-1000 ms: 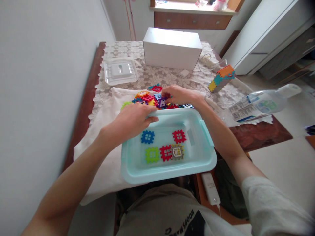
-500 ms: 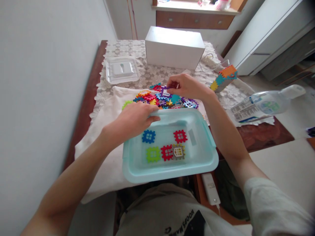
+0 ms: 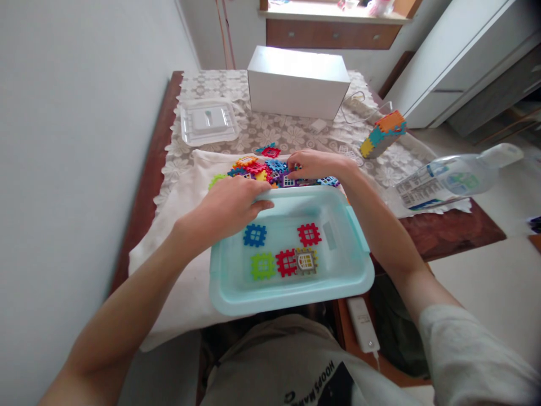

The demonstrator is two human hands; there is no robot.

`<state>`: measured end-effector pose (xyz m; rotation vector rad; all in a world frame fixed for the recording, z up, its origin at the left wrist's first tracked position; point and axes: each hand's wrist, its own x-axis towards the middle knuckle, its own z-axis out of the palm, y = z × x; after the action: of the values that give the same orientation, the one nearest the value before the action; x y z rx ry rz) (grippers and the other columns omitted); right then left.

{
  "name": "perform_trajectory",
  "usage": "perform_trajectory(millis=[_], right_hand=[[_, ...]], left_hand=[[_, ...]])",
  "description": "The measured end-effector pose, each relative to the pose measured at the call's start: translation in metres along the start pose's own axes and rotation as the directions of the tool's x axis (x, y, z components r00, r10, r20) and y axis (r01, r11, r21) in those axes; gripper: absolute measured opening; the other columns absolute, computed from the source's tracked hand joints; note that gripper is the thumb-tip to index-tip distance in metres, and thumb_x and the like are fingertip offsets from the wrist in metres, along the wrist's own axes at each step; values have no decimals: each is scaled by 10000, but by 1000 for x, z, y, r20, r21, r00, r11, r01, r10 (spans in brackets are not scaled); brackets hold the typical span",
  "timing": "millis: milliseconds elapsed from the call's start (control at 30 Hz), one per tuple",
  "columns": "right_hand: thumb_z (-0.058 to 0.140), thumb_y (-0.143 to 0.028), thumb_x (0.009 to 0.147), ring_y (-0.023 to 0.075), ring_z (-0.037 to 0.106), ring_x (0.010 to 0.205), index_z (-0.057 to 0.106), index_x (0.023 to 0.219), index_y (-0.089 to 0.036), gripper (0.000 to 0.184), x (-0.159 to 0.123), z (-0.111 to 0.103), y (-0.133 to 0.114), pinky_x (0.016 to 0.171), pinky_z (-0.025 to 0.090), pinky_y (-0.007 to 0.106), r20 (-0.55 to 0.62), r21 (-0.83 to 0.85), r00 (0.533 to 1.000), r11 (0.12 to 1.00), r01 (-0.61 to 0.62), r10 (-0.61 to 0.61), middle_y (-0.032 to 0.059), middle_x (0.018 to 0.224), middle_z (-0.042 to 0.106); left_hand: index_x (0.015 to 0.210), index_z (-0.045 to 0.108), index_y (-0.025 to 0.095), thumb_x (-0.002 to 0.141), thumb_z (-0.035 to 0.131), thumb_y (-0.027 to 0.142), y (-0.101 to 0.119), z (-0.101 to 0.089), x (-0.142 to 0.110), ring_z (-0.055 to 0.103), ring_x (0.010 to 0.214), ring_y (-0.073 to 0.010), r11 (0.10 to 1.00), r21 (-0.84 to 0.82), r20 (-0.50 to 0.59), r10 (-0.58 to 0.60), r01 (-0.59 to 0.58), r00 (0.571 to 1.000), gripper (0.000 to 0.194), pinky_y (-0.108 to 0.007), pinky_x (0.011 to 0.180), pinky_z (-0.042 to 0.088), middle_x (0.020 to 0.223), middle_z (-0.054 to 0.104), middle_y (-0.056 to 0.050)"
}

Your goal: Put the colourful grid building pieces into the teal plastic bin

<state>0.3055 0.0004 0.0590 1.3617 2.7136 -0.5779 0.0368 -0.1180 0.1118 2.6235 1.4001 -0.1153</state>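
Tile [image 3: 289, 181] pinched in right grip [image 3: 313, 164], left [image 3: 234, 198] clasping tub [image 3: 291, 300]

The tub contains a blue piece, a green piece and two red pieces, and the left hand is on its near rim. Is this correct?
Not entirely: the head view shows the left hand on the far rim, not the near one. The tub does contain a blue piece, a green piece and two red pieces.
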Motion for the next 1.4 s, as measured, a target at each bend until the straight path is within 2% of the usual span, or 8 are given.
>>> perform_trajectory(millis=[500, 700, 800, 933, 1033, 1133, 1267, 1400], right_hand=[[806, -244, 836, 216, 652, 937, 715, 1064, -201, 249, -8, -10, -17, 868, 550, 370, -373, 328, 925, 924, 199, -67, 61, 1064, 757], [947, -383, 794, 185, 641, 911, 681, 983, -228, 361, -30, -32, -38, 808, 594, 337, -526, 672, 849, 590, 448, -46, 37, 1019, 679], [998, -444, 785, 170, 657, 874, 697, 978, -213, 425, -46, -44, -51, 776, 606, 315, -446, 740, 871, 462, 489, -208, 31, 983, 682], [971, -524, 863, 166, 686, 917, 742, 1010, -173, 444, -50, -46, -60, 817, 605, 291, -261, 667, 877, 582, 466, -403, 30, 943, 725], [824, -530, 1004, 188, 697, 986, 754, 1067, -169, 373, -29, -28, -52, 900, 623, 328, -378, 576, 879, 669, 470, -292, 53, 990, 746], [809, -479, 997, 279, 702, 1307, 763, 1315, -228, 407, -3, 0, -35, 1155, 608, 436, -429, 424, 883, 820, 384, -191, 104, 1344, 766], [902, -440, 896, 366, 495, 1658, 642, 1624, -319, 783, 12, 28, -18, 1398, 420, 533, -237, 245, 958, 944, 220, -162, 87, 1754, 572], [822, -384, 964, 354, 598, 1571, 631, 1642, -230, 721, 6, 31, -19, 1349, 452, 472, -162, 185, 975, 966, 182, -153, 140, 1702, 626]], left_hand=[[946, 748, 234, 1087, 685, 421, 1, 2, 0, 772, 895, -294, 1000, -4, -19, 16, -16, 1000, 242, -349, 684, 366, 954, 844, -78], [988, 767, 230, 1085, 694, 405, 0, 1, 0, 777, 907, -301, 1000, -11, -20, 15, -15, 1000, 213, -347, 692, 385, 965, 847, -85], [988, 775, 226, 1082, 694, 416, 0, 1, 0, 781, 910, -311, 1000, -15, -23, 16, -17, 1000, 227, -353, 700, 403, 969, 848, -92], [993, 782, 230, 1089, 670, 426, -1, 2, -1, 788, 925, -320, 1000, -20, -25, 23, -24, 999, 245, -359, 714, 425, 982, 851, -94], [1013, 790, 234, 1088, 664, 433, -2, 3, -1, 793, 941, -322, 1000, -10, -26, 19, -20, 999, 247, -356, 746, 463, 1006, 859, -98], [1038, 798, 238, 1090, 654, 438, -1, 1, -1, 801, 970, -328, 1000, -5, -17, 11, -11, 1000, 251, -356, 771, 491, 1041, 869, -101], [1049, 805, 247, 1089, 647, 439, 1, -1, -1, 809, 978, -330, 1000, -11, 6, -17, 17, 1000, 253, -356, 769, 496, 1039, 874, -89], [1036, 804, 243, 1086, 649, 448, 3, -2, -2, 812, 983, -332, 1000, -6, 5, -22, 22, 1000, 261, -356, 771, 498, 1037, 876, -89]])
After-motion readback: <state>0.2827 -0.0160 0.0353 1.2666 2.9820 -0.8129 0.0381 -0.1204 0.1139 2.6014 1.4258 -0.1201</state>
